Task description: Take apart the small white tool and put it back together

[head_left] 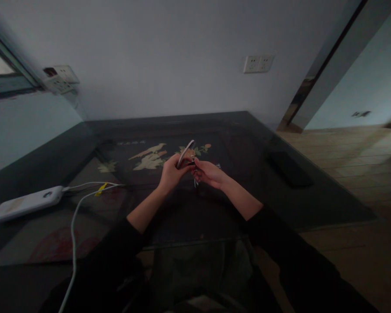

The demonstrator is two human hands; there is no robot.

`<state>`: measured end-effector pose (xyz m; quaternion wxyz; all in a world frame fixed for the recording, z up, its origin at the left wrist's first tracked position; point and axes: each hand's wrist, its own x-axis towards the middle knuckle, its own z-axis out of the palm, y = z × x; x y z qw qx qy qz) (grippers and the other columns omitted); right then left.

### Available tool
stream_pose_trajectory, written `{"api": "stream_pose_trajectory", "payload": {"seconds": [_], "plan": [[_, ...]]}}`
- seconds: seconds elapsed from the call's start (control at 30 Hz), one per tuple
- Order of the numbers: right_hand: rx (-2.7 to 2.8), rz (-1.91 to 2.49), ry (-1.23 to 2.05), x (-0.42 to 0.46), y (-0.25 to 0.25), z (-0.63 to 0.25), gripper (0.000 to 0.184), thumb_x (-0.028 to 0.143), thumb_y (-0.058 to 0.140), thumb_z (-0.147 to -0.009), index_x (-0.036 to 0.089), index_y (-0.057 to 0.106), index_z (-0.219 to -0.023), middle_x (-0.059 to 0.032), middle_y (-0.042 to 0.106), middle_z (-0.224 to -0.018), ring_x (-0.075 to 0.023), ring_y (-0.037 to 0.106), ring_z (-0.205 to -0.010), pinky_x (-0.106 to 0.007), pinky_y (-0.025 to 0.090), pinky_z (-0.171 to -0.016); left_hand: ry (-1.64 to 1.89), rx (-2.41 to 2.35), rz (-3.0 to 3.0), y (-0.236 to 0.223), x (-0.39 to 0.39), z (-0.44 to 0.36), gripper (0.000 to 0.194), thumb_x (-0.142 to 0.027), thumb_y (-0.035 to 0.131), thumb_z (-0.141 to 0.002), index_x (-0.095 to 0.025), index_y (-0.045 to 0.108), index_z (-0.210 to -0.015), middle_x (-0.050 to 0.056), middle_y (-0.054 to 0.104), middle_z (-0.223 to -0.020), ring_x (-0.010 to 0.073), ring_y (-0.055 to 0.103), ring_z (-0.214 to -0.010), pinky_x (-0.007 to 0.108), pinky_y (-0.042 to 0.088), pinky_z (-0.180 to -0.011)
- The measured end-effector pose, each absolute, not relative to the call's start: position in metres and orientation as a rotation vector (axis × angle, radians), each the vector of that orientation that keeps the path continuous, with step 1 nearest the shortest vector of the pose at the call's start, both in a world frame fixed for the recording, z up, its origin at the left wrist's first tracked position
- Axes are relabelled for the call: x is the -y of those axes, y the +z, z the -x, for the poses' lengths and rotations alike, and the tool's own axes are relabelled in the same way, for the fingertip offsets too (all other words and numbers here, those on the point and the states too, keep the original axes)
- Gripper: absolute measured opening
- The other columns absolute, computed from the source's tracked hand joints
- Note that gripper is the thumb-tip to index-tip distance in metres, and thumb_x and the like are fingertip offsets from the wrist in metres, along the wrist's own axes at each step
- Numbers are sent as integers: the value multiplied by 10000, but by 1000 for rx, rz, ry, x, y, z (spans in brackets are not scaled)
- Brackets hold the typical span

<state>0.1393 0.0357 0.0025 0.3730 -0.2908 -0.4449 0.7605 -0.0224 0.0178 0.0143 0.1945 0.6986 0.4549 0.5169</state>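
Above the middle of the dark table, my left hand [172, 174] is closed on a narrow pale curved strip [185, 153], which sticks up past its thumb and fingers. My right hand [210, 173] meets it from the right, its thumb and fingers pinched at a small dark piece [191, 163] between the two hands. Under the right fingers hangs a small shiny bit [196, 183]. What kind of thing this is, I cannot make out in the dim light. The fingers partly hide it.
The glossy tabletop [195, 226] bears a bird and flower picture [150, 158]. A white power bank [26, 203] with a white cable [73, 234] and yellow tie [101, 189] lies left. A flat black object [289, 169] lies right. Wall sockets [258, 64] are behind.
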Motion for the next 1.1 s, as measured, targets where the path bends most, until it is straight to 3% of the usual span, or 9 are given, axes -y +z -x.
{"api": "stream_pose_trajectory", "payload": {"seconds": [0.43,0.83,1.0,1.1], "plan": [[1135,722,1937,-36,0,-137,411,546,713,-775,140,659,-803,-9,621,-654,-81,501,-505,-209,377,-458,1448,-1261,-1934,12,-18,24,169,-209,771,-716,-180,676,-852,-57,466,-633,94,415,-575,226,350,-564],[1139,717,1930,-36,1,-137,381,521,762,-731,157,659,-779,9,617,-630,-82,494,-508,-217,381,-482,1441,-1245,-1951,9,-18,23,176,-243,759,-735,-168,675,-871,-30,537,-666,95,446,-590,220,371,-560],[1132,702,1858,-40,-1,-138,407,553,762,-715,162,661,-771,13,595,-616,-80,476,-505,-221,351,-474,1483,-1211,-1927,14,-16,22,268,-236,757,-738,-170,663,-981,-22,576,-727,85,475,-602,197,387,-556],[1113,685,1770,-44,2,-143,417,577,736,-730,171,675,-800,26,570,-607,-73,447,-489,-228,308,-460,1506,-1243,-1852,16,-14,21,240,-281,686,-817,-165,649,-1023,-37,515,-675,77,427,-559,195,358,-524]]}}
